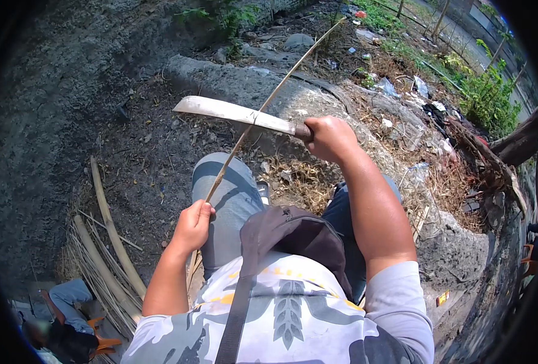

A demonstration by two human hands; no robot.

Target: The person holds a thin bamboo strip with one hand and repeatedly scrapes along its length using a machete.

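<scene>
My right hand (331, 138) is closed round the dark handle of a machete (232, 112). Its broad, pale blade points to the left and crosses a long, thin bamboo strip (284, 80), touching it or very near it. My left hand (195, 223) grips the lower part of that strip above my left thigh. From there the strip slants up and away to the right, with a knot (218, 179) a little beyond my fingers. Part of the strip's lower end is hidden behind my hand and arm.
Bamboo poles and thin strips (108, 242) lie on the ground to my left. Beyond them a person (71, 312) sits on an orange chair. A concrete ledge (220, 76) runs ahead, with litter, dry grass and a log (518, 142) to the right. A dark bag (299, 233) rests on my lap.
</scene>
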